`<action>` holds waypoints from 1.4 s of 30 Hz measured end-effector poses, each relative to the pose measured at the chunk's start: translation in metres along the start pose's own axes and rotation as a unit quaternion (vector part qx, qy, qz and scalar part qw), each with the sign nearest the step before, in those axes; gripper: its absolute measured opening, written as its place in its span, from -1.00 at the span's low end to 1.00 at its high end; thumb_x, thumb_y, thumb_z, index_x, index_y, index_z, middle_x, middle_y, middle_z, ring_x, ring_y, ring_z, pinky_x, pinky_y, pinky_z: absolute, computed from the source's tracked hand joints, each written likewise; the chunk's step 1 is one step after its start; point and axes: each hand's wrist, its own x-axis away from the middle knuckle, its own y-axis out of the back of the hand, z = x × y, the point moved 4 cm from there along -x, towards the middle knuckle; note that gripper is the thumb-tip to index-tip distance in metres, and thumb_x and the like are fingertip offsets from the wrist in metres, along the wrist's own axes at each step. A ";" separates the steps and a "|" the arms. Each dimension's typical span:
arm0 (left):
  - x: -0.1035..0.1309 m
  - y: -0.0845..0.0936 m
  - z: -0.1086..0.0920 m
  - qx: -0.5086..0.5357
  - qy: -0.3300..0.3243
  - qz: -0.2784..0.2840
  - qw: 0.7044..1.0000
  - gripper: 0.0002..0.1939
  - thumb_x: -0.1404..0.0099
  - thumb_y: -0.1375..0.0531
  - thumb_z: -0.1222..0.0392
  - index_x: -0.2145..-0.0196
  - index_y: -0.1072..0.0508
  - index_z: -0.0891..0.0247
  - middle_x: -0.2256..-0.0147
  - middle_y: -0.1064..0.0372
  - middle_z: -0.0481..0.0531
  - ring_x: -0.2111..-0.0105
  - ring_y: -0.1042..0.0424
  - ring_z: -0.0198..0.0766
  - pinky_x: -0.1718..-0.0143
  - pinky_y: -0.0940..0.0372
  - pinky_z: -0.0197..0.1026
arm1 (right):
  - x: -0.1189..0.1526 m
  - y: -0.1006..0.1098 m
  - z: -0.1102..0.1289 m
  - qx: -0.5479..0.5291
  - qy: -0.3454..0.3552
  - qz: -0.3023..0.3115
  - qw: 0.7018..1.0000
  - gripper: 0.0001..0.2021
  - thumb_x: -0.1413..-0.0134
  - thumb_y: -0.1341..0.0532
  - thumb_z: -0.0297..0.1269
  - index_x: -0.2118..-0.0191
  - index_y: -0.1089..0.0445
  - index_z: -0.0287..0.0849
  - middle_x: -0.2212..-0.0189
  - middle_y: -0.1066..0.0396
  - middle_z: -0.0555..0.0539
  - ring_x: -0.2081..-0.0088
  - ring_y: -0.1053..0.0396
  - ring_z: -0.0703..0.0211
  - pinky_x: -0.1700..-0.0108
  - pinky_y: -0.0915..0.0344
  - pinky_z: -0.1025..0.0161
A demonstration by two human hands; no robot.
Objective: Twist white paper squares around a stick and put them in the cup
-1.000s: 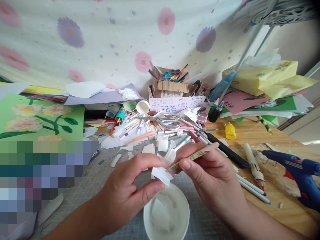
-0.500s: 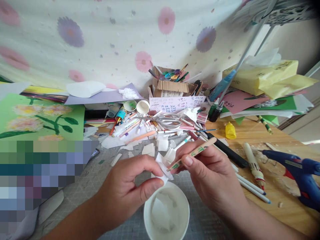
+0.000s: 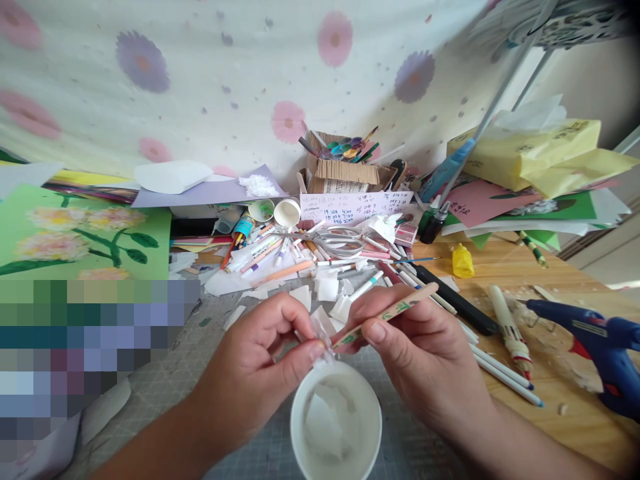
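Observation:
Between thumb and index finger, my left hand (image 3: 265,373) pinches a small piece of thin white paper (image 3: 325,333), which looks crumpled. My right hand (image 3: 417,353) grips a flat wooden stick (image 3: 397,309) with green marks; its lower left tip touches the paper at my left fingertips. Just below both hands stands a white cup (image 3: 374,433), with pale paper pieces inside. Torn white paper scraps (image 3: 327,289) lie on the grey cutting mat (image 3: 200,360) beyond my hands.
Markers and scissors (image 3: 340,241) are heaped behind the hands. On the right are a blue glue gun (image 3: 590,327), a yellow clay lump (image 3: 463,261) and a thick pen (image 3: 510,327). A green flower picture (image 3: 150,213) is at left, a cardboard box (image 3: 343,173) at the back.
My left fingers have closed in on the paper, which is now more crumpled and bunched around the stick's tip. The view has shifted slightly.

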 end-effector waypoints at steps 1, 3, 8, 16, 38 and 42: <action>0.000 0.000 0.000 0.006 0.005 0.002 1.000 -0.82 -0.20 -0.31 0.37 0.45 -0.41 0.18 0.53 -0.42 -0.16 0.51 -0.40 -0.34 0.46 -0.31 -0.35 | 0.000 0.000 0.000 0.000 0.003 0.003 1.000 -0.94 -0.24 -0.40 -0.26 0.17 -0.63 -0.02 0.43 -0.54 0.01 0.40 -0.53 0.24 0.31 -0.57 0.31; 0.000 -0.001 0.001 0.019 0.012 0.006 1.000 -0.82 -0.21 -0.31 0.36 0.45 -0.39 0.18 0.52 -0.43 -0.16 0.50 -0.39 -0.34 0.45 -0.32 -0.35 | 0.001 0.000 0.001 0.007 0.013 0.005 1.000 -0.92 -0.25 -0.40 -0.27 0.16 -0.63 -0.01 0.41 -0.53 0.00 0.39 -0.53 0.23 0.30 -0.58 0.30; 0.000 -0.001 0.002 0.040 0.014 0.022 0.999 -0.81 -0.21 -0.32 0.37 0.43 -0.39 0.17 0.51 -0.44 -0.16 0.50 -0.39 -0.36 0.45 -0.31 -0.37 | 0.001 0.001 0.005 0.044 0.046 -0.001 0.998 -0.92 -0.24 -0.40 -0.29 0.17 -0.65 -0.01 0.35 -0.53 -0.02 0.36 -0.54 0.19 0.30 -0.59 0.25; -0.001 -0.002 0.005 0.054 0.011 0.031 0.998 -0.82 -0.21 -0.32 0.38 0.42 -0.40 0.18 0.51 -0.46 -0.18 0.50 -0.39 -0.39 0.46 -0.30 -0.41 | 0.002 0.003 0.003 0.045 0.073 0.006 0.996 -0.89 -0.27 -0.38 -0.32 0.12 -0.64 -0.01 0.29 -0.55 -0.03 0.31 -0.57 0.18 0.27 -0.60 0.25; 0.000 -0.001 0.005 0.038 -0.015 0.057 0.998 -0.83 -0.28 -0.29 0.42 0.32 -0.47 0.15 0.44 -0.47 -0.23 0.46 -0.40 -0.46 0.44 -0.29 -0.48 | 0.002 0.001 0.009 0.092 0.112 0.027 0.989 -0.87 -0.31 -0.34 -0.38 0.13 -0.64 -0.04 0.30 -0.52 -0.03 0.29 -0.52 0.18 0.28 -0.60 0.22; 0.000 -0.001 0.005 0.030 -0.011 0.053 0.998 -0.83 -0.27 -0.29 0.42 0.34 -0.47 0.16 0.43 -0.48 -0.23 0.46 -0.41 -0.46 0.43 -0.31 -0.48 | 0.001 0.000 0.016 0.150 0.139 0.032 0.978 -0.91 -0.31 -0.33 -0.38 0.18 -0.63 -0.11 0.32 -0.55 -0.05 0.32 -0.53 0.19 0.27 -0.57 0.26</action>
